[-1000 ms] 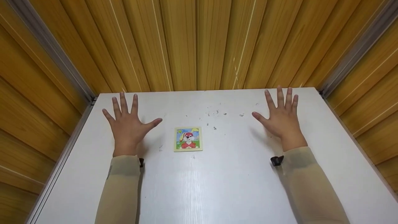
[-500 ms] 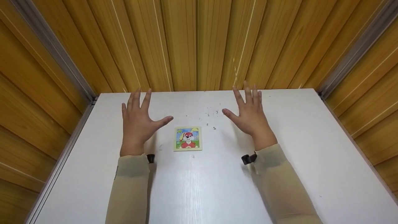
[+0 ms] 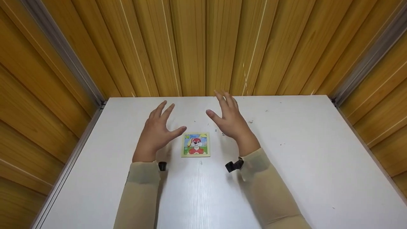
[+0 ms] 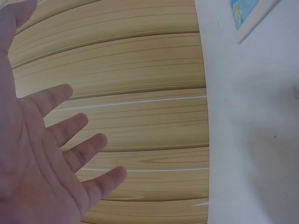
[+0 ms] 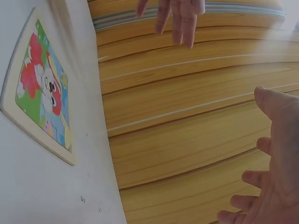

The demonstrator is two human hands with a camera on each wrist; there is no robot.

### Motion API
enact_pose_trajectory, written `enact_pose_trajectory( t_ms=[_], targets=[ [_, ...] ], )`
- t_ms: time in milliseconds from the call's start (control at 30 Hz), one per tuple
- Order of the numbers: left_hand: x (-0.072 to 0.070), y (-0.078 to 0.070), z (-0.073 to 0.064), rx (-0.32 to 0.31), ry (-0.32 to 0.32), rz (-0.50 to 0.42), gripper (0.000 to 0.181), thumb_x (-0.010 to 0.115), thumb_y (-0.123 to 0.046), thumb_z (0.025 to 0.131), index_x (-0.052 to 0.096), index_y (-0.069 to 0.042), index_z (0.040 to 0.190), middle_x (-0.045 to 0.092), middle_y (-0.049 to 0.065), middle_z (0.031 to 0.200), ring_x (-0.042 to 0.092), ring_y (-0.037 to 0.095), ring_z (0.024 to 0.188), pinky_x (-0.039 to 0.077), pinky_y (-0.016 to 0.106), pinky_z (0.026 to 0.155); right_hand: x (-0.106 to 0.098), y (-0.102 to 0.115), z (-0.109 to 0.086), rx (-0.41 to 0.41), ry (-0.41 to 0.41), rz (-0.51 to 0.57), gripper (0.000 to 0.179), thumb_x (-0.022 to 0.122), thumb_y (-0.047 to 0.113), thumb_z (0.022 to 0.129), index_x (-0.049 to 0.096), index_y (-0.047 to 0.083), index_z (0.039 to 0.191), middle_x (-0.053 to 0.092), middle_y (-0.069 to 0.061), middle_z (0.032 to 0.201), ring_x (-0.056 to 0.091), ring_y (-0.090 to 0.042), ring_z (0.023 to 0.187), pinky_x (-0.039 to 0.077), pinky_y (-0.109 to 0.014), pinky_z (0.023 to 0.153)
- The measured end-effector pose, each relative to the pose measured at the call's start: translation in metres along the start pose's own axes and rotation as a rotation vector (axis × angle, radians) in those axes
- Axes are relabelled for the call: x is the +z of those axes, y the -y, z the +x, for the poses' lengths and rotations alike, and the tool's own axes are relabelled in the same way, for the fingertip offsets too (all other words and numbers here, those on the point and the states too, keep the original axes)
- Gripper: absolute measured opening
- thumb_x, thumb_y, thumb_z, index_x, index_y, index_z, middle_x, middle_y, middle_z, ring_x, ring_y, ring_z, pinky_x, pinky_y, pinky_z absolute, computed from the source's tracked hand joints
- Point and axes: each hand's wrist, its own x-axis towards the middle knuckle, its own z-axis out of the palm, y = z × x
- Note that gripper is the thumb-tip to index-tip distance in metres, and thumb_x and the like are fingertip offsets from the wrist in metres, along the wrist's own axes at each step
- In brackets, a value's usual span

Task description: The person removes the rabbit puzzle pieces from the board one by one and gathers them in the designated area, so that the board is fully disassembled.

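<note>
A small square jigsaw puzzle (image 3: 196,145) with a cartoon rabbit and a pale wooden frame lies flat on the white table (image 3: 197,197). To its left is my left hand (image 3: 159,132), fingers spread and thumb pointing toward the puzzle's upper left corner. My right hand (image 3: 230,121) hovers at the puzzle's upper right, its fingers loosely extended and palm turned inward. Neither hand holds anything. In the right wrist view the puzzle (image 5: 44,88) shows whole, with the seams between pieces visible; only one corner of it appears in the left wrist view.
Ribbed wood-patterned panels (image 3: 190,47) rise behind the table's far edge and along both sides. Dark specks (image 3: 250,121) mark the tabletop right of the puzzle. A small black device (image 3: 234,165) sits at the right wrist, another (image 3: 162,166) at the left.
Both hands have moved inward from wide apart, coming close to the puzzle on either side. Their fingers have relaxed from a full spread. The puzzle stays in place on the table.
</note>
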Motion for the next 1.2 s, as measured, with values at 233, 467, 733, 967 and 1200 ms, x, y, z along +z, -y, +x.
enact_pose_trajectory(
  t_ms=[233, 467, 733, 967, 1200],
  targets=[
    [0.014, 0.003, 0.007, 0.02, 0.088, 0.012, 0.099, 0.081, -0.069, 0.092, 0.044, -0.03, 0.176, 0.027, 0.003, 0.19, 0.025, 0.04, 0.176, 0.033, 0.074, 0.134, 0.022, 0.001, 0.007, -0.021, 0.056, 0.094, 0.085, 0.057, 0.068, 0.111, 0.024, 0.034, 0.181, 0.018, -0.007, 0.191, 0.015, -0.038, 0.179, 0.028, -0.076, 0.136],
    [0.034, 0.011, 0.011, -0.008, 0.21, 0.03, 0.103, 0.084, -0.069, 0.087, 0.048, -0.028, 0.174, 0.022, 0.004, 0.191, 0.01, 0.042, 0.179, 0.021, 0.078, 0.137, 0.039, -0.005, 0.007, -0.03, 0.12, 0.193, 0.068, 0.065, 0.05, 0.113, 0.045, 0.025, 0.173, 0.039, -0.005, 0.184, 0.039, -0.037, 0.17, 0.038, -0.064, 0.136],
    [0.044, 0.019, 0.009, 0.01, 0.3, 0.041, 0.112, 0.097, -0.064, 0.08, 0.048, -0.027, 0.174, 0.023, 0.0, 0.191, 0.005, 0.042, 0.179, 0.007, 0.07, 0.143, 0.059, -0.007, 0.005, -0.048, 0.242, 0.244, 0.062, 0.064, 0.043, 0.115, 0.051, 0.017, 0.169, 0.056, -0.01, 0.171, 0.056, -0.037, 0.155, 0.048, -0.058, 0.129],
    [0.049, 0.021, 0.009, 0.051, 0.377, 0.058, 0.121, 0.103, -0.058, 0.077, 0.043, -0.022, 0.176, 0.025, 0.0, 0.19, 0.0, 0.043, 0.18, 0.005, 0.071, 0.143, 0.07, -0.009, 0.004, -0.05, 0.311, 0.228, 0.057, 0.065, 0.041, 0.115, 0.058, 0.012, 0.164, 0.061, -0.009, 0.167, 0.062, -0.037, 0.148, 0.052, -0.059, 0.124],
    [0.055, 0.026, 0.007, 0.069, 0.388, 0.045, 0.106, 0.103, -0.05, 0.079, 0.056, -0.019, 0.168, 0.039, 0.004, 0.184, 0.017, 0.042, 0.176, 0.017, 0.068, 0.142, 0.081, -0.013, 0.001, -0.019, 0.372, 0.192, 0.054, 0.066, 0.04, 0.115, 0.062, 0.011, 0.16, 0.066, -0.01, 0.16, 0.068, -0.033, 0.14, 0.054, -0.057, 0.121]
  ],
)
